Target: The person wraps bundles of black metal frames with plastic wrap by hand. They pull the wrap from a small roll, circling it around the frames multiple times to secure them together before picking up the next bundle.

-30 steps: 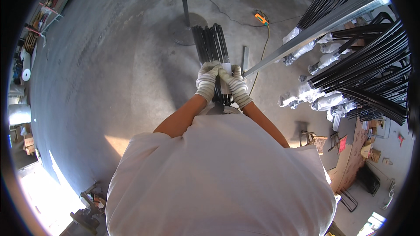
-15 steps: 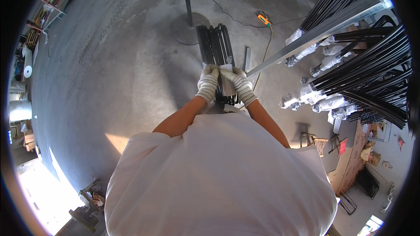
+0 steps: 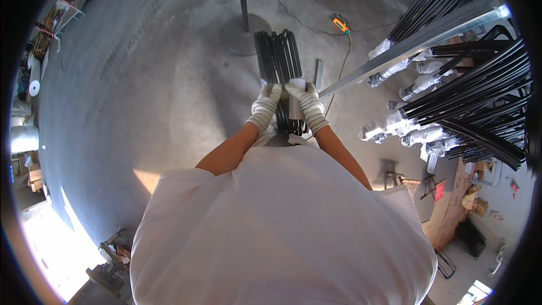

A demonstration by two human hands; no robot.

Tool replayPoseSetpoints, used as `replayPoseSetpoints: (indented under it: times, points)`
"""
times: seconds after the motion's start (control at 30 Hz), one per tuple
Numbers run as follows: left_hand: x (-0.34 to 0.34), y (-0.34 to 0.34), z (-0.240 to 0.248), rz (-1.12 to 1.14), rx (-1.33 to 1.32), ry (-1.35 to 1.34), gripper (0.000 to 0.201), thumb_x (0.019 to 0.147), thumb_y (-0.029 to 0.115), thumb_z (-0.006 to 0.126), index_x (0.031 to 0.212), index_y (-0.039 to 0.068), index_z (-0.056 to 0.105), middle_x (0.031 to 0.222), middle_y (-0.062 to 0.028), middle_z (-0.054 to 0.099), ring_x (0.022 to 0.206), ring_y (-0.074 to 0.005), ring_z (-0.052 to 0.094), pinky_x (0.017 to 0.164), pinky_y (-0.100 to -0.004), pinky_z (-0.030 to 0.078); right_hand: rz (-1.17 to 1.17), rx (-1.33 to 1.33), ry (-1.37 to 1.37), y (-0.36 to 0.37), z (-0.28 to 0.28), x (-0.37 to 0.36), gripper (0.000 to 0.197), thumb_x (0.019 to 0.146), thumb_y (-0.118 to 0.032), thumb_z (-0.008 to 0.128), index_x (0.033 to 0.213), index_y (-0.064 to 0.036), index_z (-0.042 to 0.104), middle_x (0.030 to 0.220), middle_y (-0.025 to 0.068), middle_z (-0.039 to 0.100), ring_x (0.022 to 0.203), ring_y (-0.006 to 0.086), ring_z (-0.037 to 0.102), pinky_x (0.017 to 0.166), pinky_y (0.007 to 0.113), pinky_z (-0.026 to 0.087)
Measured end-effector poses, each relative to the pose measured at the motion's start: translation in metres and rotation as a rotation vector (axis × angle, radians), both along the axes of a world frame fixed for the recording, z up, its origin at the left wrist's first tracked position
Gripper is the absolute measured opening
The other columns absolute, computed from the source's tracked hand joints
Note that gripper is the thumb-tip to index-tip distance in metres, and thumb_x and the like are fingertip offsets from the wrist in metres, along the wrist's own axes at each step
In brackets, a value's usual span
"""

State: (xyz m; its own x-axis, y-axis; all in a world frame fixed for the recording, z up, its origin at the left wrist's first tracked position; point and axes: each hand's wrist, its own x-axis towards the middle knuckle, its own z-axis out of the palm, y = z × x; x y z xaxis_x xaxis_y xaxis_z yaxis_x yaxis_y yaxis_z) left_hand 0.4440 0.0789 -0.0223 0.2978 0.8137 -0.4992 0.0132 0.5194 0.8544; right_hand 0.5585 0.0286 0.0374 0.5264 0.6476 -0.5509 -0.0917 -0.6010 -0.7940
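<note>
A bundle of bent black metal tubes (image 3: 278,56) with rounded far ends stands in front of me. My left hand (image 3: 267,97), in a pale knitted glove, grips the bundle's left side, its fingers closed and partly hidden. A pale, whitish cylinder (image 3: 296,107), which looks like a roll of wrapping film, lies along the bundle's right side. My right hand (image 3: 305,96), gloved likewise, is closed around this roll, thumb toward the bundle. The gap between my two hands shows black tubes.
Many black bent tubes (image 3: 468,90) with plastic-wrapped ends (image 3: 423,134) are stacked at the right, by a long grey metal beam (image 3: 418,38). Beyond the bundle stands a post on a round base (image 3: 240,36). An orange-green cable connector (image 3: 340,25) lies on the floor.
My hands have drawn slightly apart. The pale roll has shifted a little right with my right hand and stands straighter along the tubes.
</note>
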Motion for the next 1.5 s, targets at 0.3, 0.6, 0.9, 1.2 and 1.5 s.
replayPoseSetpoints:
  times: [0.3, 0.6, 0.9, 1.2, 1.5]
  points:
    - [-0.015, -0.016, 0.01, -0.239, 0.041, -0.267, 0.006, 0.079, 0.009, 0.059, 0.085, 0.008, 0.06, 0.073, 0.0034, 0.058, 0.067, -0.0069, 0.052, 0.064, -0.02, 0.043, 0.061, 0.239, 0.344, -0.022, 0.01, -0.001, 0.05, 0.068, -0.032, 0.07, 0.105, -0.0014, 0.054, 0.093, 0.0092, 0.059, 0.077, 0.0191, 0.058, 0.07, 0.03, 0.046]
    - [-0.028, -0.049, 0.036, -0.215, -0.076, -0.352, 0.005, 0.079, 0.009, 0.06, 0.083, 0.008, 0.059, 0.071, 0.0021, 0.056, 0.063, -0.0075, 0.05, 0.06, -0.0215, 0.042, 0.021, 0.365, 0.425, -0.058, -0.016, 0.003, 0.042, 0.066, -0.026, 0.073, 0.097, -0.003, 0.056, 0.077, 0.0036, 0.06, 0.061, 0.0105, 0.056, 0.048, 0.023, 0.042]
    - [-0.025, -0.084, 0.008, 0.051, 0.117, -0.333, 0.006, 0.079, 0.001, 0.057, 0.077, 0.007, 0.056, 0.073, 0.0023, 0.054, 0.069, -0.0073, 0.048, 0.065, -0.0216, 0.041, 0.005, 0.417, 0.381, -0.079, -0.022, -0.002, 0.049, 0.06, -0.02, 0.077, 0.097, -0.0056, 0.048, 0.076, 0.0016, 0.055, 0.063, 0.0083, 0.051, 0.049, 0.022, 0.04]
    - [-0.023, -0.091, -0.007, 0.055, 0.232, -0.13, 0.008, 0.075, -0.003, 0.058, 0.071, 0.004, 0.055, 0.087, -0.0007, 0.046, 0.068, -0.0079, 0.048, 0.064, -0.0201, 0.042, -0.178, 0.191, 0.051, -0.09, 0.001, -0.017, 0.053, 0.055, -0.019, 0.08, 0.096, -0.0034, 0.05, 0.081, 0.0048, 0.058, 0.068, 0.0132, 0.055, 0.062, 0.028, 0.046]
    - [-0.027, -0.104, 0.016, 0.211, -0.062, -0.293, 0.004, 0.079, 0.001, 0.056, 0.08, 0.005, 0.055, 0.07, 0.0009, 0.054, 0.065, -0.0074, 0.049, 0.061, -0.0202, 0.042, 0.023, 0.296, 0.073, -0.099, -0.027, -0.009, 0.057, 0.057, -0.011, 0.076, 0.104, -0.0022, 0.045, 0.087, 0.0061, 0.055, 0.075, 0.0142, 0.054, 0.068, 0.029, 0.047]
